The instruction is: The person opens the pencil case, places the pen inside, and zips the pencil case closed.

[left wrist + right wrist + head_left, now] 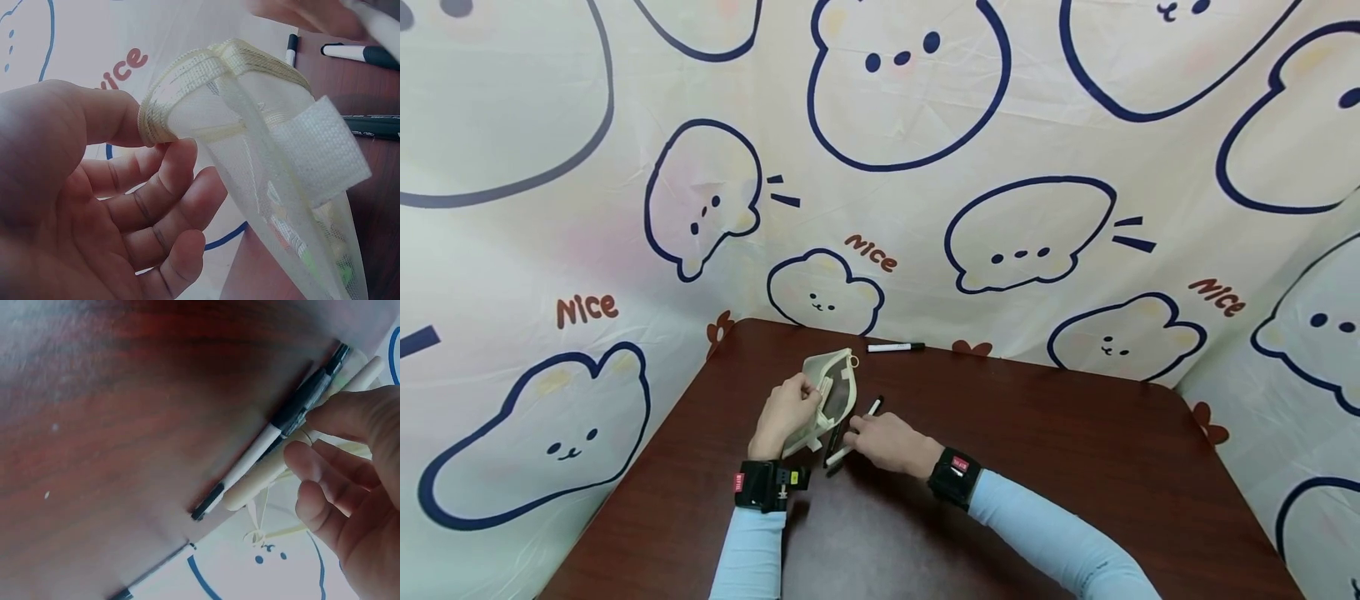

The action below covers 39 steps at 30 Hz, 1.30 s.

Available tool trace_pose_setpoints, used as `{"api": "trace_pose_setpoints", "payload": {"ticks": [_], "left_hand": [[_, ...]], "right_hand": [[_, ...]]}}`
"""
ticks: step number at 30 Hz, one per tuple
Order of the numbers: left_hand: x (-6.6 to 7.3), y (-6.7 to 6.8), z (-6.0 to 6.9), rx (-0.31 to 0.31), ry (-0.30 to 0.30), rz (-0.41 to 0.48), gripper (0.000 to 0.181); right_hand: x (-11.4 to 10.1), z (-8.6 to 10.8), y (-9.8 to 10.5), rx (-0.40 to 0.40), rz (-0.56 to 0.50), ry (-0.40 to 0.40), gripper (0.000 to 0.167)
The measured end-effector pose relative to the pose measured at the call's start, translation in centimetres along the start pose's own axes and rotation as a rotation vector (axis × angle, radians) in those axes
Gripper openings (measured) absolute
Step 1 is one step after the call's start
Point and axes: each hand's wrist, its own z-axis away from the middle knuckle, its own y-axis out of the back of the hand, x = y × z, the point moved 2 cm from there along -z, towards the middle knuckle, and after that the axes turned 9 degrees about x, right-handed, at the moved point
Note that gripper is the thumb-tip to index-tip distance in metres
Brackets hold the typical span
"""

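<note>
A pale mesh zip pouch [848, 385] stands with its mouth open. My left hand [785, 414] pinches its rim between thumb and forefinger, the other fingers loosely bent; the left wrist view shows the see-through mesh [250, 162] and a white fabric tab [322, 150]. Coloured marks show through it; whether they are contents or print I cannot tell. Beside the pouch, my right hand [891, 442] holds a whitish pen-like stick [256, 481] between thumb and fingertips. Just under it, a black-and-white pen [253, 453] lies on the table. A dark pen [375, 126] lies near the pouch.
A white marker with a black cap [891, 347] lies near the back edge of the dark brown wooden table [1037, 442]. A cartoon-printed cloth [895, 208] hangs behind and along the sides. Each wrist wears a black strapped device [955, 477].
</note>
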Motion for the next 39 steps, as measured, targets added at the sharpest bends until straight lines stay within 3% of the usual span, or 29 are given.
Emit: {"api": "trace_pose_setpoints", "payload": {"ticks": [7, 19, 24, 39], "left_hand": [[-0.1, 0.0, 0.0, -0.001, -0.013, 0.001, 0.011], [-0.1, 0.1, 0.1, 0.0, -0.022, 0.01, 0.012], [-0.1, 0.0, 0.2, 0.0, -0.022, 0.018, 0.011], [0.0, 0.1, -0.1, 0.011, -0.04, 0.02, 0.01]], "right_hand": [[1.2, 0.3, 0.3, 0.053, -0.001, -0.032, 0.008], [2.5, -0.2, 0.7, 0.073, -0.038, -0.066, 0.012], [3.2, -0.4, 0.9, 0.076, -0.02, -0.056, 0.017], [4.7, -1.1, 1.3, 0.131, 0.008, -0.061, 0.01]]}}
